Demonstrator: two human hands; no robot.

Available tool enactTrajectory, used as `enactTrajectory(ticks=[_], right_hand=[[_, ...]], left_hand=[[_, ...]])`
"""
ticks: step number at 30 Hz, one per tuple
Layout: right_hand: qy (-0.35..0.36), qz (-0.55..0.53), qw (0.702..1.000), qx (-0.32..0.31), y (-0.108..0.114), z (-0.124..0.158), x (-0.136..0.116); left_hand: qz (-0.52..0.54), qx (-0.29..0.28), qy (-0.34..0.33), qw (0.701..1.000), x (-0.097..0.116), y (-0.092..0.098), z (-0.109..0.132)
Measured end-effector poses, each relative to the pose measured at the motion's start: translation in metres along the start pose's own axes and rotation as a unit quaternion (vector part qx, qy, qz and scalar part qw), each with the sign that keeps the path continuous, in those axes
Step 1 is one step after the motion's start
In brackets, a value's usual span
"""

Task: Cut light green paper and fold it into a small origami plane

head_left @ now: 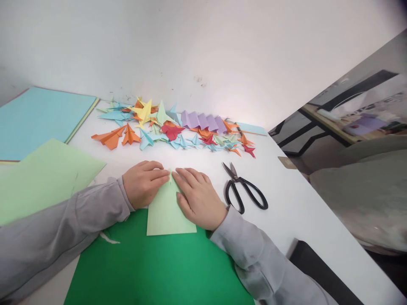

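A pale green sheet of paper (168, 218) lies partly on a green mat, its far end hidden by my fingers and apparently folded into a narrow point. My left hand (144, 182) is closed at the paper's far left edge, fingers bent and pressed together with the tips on the fold; its thumb is hidden. Across the right side of the same paper my right hand (199, 197) lies flat, fingers stretched out, fingertips close to the left ones. Black-handled scissors (235, 180) rest on the table to the right of my right hand, blades slightly apart.
Folded paper planes (146, 112) in several colours are heaped along the wall, with a purple pleated paper (203, 121) among them. Large blue sheets (44, 114) and a pale green sheet (41, 180) lie left. The green mat (159, 271) is nearest me; a black object (318, 271) sits right.
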State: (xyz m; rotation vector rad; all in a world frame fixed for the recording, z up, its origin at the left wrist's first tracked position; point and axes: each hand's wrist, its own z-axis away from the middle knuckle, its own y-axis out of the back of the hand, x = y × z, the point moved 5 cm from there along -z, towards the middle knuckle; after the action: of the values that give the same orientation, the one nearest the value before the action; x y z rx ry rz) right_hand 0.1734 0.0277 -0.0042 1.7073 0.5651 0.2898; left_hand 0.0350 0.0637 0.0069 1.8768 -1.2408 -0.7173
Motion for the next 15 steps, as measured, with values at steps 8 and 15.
enactTrajectory(ticks=[8, 15], right_hand=[[0.003, 0.005, 1.0, 0.004, 0.0005, -0.0006, -0.0007], [-0.001, 0.003, 1.0, -0.007, 0.0001, 0.0002, -0.0002]], left_hand=[[-0.054, -0.042, 0.006, 0.998, 0.0005, -0.005, 0.0005], [-0.072, -0.022, -0.016, 0.997, 0.0013, -0.0087, -0.0004]])
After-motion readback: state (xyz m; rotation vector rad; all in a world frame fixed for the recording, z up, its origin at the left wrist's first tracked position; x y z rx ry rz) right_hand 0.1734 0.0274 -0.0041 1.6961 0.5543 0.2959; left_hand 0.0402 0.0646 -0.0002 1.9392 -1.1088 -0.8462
